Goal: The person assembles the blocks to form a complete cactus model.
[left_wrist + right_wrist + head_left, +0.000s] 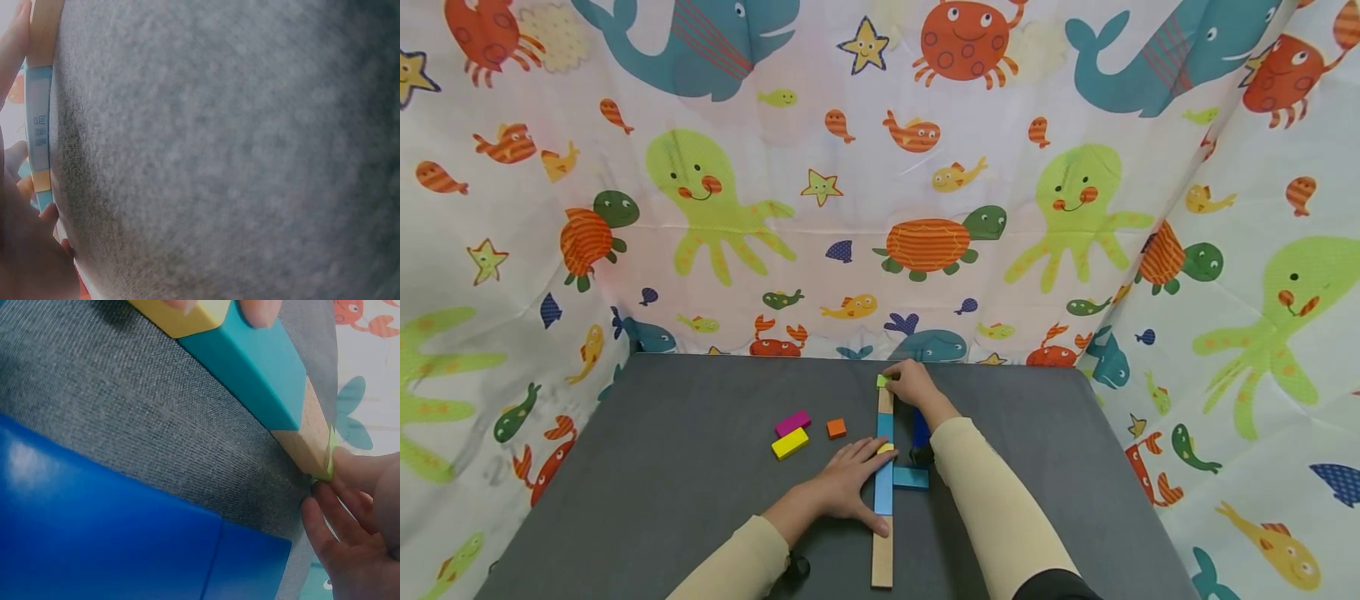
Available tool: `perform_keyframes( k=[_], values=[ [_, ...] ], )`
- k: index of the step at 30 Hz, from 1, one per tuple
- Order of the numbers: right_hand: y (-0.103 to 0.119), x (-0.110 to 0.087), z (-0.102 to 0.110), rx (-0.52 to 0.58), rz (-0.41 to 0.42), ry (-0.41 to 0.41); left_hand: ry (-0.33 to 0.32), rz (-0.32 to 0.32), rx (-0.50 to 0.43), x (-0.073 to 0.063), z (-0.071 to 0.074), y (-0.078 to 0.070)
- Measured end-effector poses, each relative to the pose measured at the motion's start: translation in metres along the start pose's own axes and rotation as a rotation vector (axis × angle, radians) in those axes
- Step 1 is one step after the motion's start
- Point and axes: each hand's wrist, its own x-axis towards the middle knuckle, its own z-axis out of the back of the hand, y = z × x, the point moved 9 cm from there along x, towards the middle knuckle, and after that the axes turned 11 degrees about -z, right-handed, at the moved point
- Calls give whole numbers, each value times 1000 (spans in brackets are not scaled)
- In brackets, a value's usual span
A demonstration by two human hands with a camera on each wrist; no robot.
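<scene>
A straight row of blocks runs away from me across the grey table. From near to far it has a plain wooden block [882, 558], a light blue block [883, 493], a small yellow block [886, 447], a teal block [262, 375], another wooden block [307, 437] and a small green block [882, 381]. My right hand [913, 385] pinches the green block against the row's far end, thumb on its outer face in the right wrist view. Along the row's left side lies my left hand [846, 479], fingers extended, fingertips at the yellow block and thumb at the near wooden block.
A blue block [912, 477] juts right from the row. Dark blue blocks [112, 512] stand beside the right forearm. To the left lie a magenta block [793, 423], a yellow block [790, 443] and an orange block [837, 428]. A printed curtain [865, 308] borders the table's back.
</scene>
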Motion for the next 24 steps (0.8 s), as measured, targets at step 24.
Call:
perform_keyframes(
  k=[24],
  values=[
    [-2, 3, 7, -20, 11, -32, -1, 4, -21, -1, 2, -1]
  ],
)
